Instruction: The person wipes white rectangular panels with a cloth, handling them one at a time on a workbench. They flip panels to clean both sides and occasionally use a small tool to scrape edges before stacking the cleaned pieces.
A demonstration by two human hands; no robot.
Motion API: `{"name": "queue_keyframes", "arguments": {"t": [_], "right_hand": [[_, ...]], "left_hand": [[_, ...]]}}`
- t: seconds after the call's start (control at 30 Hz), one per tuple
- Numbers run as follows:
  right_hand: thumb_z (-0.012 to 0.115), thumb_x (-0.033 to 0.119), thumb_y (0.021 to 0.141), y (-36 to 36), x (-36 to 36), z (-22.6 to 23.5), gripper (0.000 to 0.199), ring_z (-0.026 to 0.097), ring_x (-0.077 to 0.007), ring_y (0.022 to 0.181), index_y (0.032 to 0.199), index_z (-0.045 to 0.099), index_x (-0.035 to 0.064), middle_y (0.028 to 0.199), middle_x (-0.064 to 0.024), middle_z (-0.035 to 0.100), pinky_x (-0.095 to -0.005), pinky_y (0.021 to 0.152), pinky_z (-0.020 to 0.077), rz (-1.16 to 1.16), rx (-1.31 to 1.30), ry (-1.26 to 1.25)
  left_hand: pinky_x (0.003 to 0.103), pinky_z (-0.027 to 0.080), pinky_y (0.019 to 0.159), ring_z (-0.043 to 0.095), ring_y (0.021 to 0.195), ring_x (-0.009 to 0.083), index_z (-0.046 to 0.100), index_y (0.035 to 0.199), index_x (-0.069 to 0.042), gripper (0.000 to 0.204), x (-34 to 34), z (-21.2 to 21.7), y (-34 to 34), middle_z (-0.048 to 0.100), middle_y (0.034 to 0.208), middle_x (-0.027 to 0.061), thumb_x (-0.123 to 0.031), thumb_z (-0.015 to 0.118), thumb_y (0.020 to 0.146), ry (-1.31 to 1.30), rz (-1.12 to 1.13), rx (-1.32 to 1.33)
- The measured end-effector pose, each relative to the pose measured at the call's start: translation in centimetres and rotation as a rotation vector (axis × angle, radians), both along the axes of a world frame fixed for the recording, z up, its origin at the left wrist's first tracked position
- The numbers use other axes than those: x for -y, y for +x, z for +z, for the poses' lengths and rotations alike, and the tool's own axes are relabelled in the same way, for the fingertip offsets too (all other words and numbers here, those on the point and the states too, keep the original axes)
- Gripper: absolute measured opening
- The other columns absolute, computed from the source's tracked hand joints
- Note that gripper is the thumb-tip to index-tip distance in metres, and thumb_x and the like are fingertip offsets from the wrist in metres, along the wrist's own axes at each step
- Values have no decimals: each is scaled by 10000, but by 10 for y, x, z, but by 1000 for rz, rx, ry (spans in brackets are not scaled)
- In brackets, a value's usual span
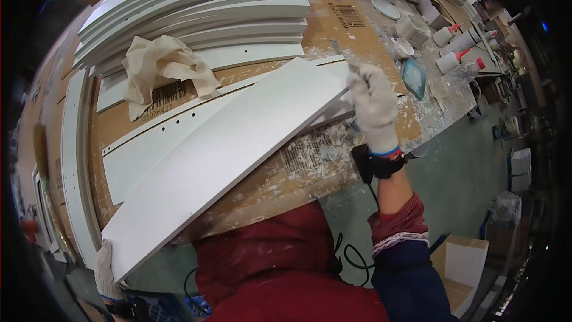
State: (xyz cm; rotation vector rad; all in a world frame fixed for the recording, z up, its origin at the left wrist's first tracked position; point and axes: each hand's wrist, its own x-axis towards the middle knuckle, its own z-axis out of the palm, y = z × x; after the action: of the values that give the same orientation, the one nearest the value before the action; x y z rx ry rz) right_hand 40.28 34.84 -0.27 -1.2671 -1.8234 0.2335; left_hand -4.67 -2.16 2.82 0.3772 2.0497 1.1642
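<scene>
A long white panel lies tilted across the workbench, running from lower left to upper right. My left hand, in a white glove, grips its near lower-left end. My right hand, also gloved, is at the panel's far right end and holds a thin metal tool whose blade points up and away from the panel edge. Another white panel with small holes lies flat under it on the cardboard-covered bench.
A stack of white panels fills the back left, with a crumpled beige cloth beside it. Squeeze bottles, cups and a small dish crowd the bench's right end. A cardboard box stands on the floor at right.
</scene>
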Motion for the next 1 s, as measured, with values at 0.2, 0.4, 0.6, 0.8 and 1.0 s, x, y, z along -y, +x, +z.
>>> {"name": "queue_keyframes", "arguments": {"t": [0.2, 0.4, 0.6, 0.8, 1.0], "right_hand": [[613, 216, 893, 43, -24, 0, 266, 646, -336, 892, 1063, 623, 13, 964, -189, 660, -388, 787, 492, -248, 80, -141], [626, 183, 914, 38, 11, 17, 220, 572, -142, 749, 1032, 616, -3, 858, -61, 633, -275, 687, 457, -63, -207, -286], [609, 149, 911, 8, 21, 46, 200, 521, -75, 710, 1027, 622, -12, 789, -10, 608, -241, 652, 443, 55, -139, -525], [556, 204, 898, -95, 25, 50, 231, 650, -332, 812, 1010, 628, 14, 882, -186, 661, -404, 747, 515, 568, 300, -344], [559, 193, 882, -197, 68, 48, 181, 635, -348, 835, 961, 597, 35, 925, -152, 632, -429, 736, 513, 921, 586, -274]], "left_hand": [[239, 528, 704, 652, 823, 133, 554, 1188, 64, 460, 5, -8, -7, 656, 997, 108, -347, 524, 986, 24, 21, -45], [262, 559, 690, 667, 840, 156, 531, 1196, 53, 449, 11, -32, 2, 648, 988, 109, -337, 549, 974, 150, 106, 136], [279, 570, 604, 665, 777, 170, 505, 1173, 6, 446, 24, -75, 25, 621, 997, 110, -384, 552, 964, 277, 250, 58], [323, 598, 745, 661, 972, 225, 486, 1230, 3, 362, 9, -63, 58, 607, 1122, 116, -259, 535, 985, 501, 436, 457], [293, 612, 658, 686, 889, 213, 477, 1235, 6, 402, 25, -82, 48, 627, 1083, 130, -226, 607, 935, 467, 297, 511]]}}
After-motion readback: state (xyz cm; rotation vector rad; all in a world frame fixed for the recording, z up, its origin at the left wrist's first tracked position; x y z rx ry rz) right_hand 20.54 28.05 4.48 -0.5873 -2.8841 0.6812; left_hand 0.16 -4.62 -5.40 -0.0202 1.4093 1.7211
